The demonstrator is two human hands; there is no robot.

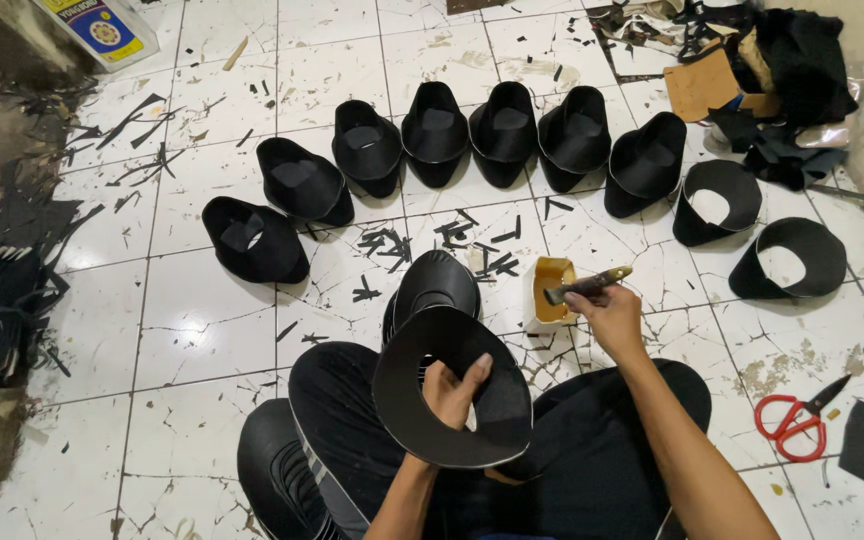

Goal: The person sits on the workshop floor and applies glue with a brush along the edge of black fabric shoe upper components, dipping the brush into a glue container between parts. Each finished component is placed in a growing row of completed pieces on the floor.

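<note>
Black brim piece (452,400) hides left fingers (479,368) | brush (588,284) (right hand (610,312))

One view only: your head camera, looking steeply down and forward from a seated position. Your lap and both forearms fill the bottom edge, close to the lens. The white tiled floor (202,330) stretches away ahead of you; an arc of black hat pieces (504,120) sits mid-distance, a wall at far right.
</note>
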